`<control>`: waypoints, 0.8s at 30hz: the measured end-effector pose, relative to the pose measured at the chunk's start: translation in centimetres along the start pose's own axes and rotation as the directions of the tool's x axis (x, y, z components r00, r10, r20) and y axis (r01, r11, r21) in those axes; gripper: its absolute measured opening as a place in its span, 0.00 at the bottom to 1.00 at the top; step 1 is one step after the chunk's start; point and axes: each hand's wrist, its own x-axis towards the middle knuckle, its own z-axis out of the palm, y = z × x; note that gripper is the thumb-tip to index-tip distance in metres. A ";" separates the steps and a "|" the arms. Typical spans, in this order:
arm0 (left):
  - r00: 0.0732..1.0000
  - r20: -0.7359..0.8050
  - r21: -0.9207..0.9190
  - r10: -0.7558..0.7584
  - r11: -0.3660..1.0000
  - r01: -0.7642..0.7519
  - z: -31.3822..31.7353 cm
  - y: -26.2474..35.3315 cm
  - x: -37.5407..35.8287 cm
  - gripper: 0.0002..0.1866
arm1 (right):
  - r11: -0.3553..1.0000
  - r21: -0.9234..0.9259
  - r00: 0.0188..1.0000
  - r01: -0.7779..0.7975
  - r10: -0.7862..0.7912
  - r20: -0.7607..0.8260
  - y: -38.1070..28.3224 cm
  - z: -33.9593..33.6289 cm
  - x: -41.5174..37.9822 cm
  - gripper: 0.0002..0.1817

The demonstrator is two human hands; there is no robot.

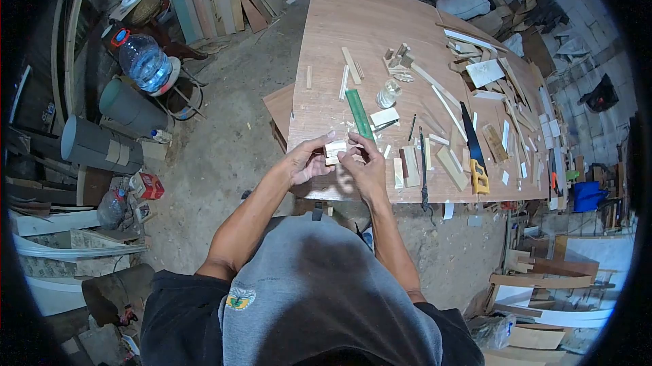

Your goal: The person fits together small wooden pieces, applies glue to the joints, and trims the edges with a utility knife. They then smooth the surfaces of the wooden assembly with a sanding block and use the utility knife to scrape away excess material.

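Observation:
Over the near edge of the wooden table, a small pale wooden piece point(335, 152) is held between both hands. My left hand point(309, 161) grips it from the left, thumb and fingers closed at its side. From the right, my right hand point(365, 165) pinches the same piece with thumb and fingers. Its finer shape is too small to tell. Just beyond the hands lies a green strip point(360, 114), with a small white block point(384, 117) to its right. A clear jar point(389, 93) stands farther back, near a small wooden assembly point(398, 60).
The table point(326, 40) bears a handsaw with a yellow handle point(479, 177), thin wood strips and a scrap pile point(485, 74) at the right. Left on the floor side are a large water bottle point(144, 61) on a stand and grey cylinders point(92, 143).

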 end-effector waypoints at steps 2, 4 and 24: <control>1.000 0.003 0.012 0.003 1.000 -0.003 -0.1 0.1 0.0 0.25 | 1.000 -0.005 1.000 -0.005 0.005 -0.014 -0.1 0.2 0.1 0.29; 1.000 0.005 0.021 0.007 1.000 -0.007 -0.3 0.0 0.2 0.26 | 1.000 -0.013 1.000 -0.011 0.011 -0.020 -0.3 0.3 0.1 0.29; 0.997 -0.078 0.073 0.009 0.997 -0.003 -0.3 0.3 0.3 0.25 | 0.999 -0.047 0.999 -0.002 0.001 -0.033 0.1 0.7 0.9 0.27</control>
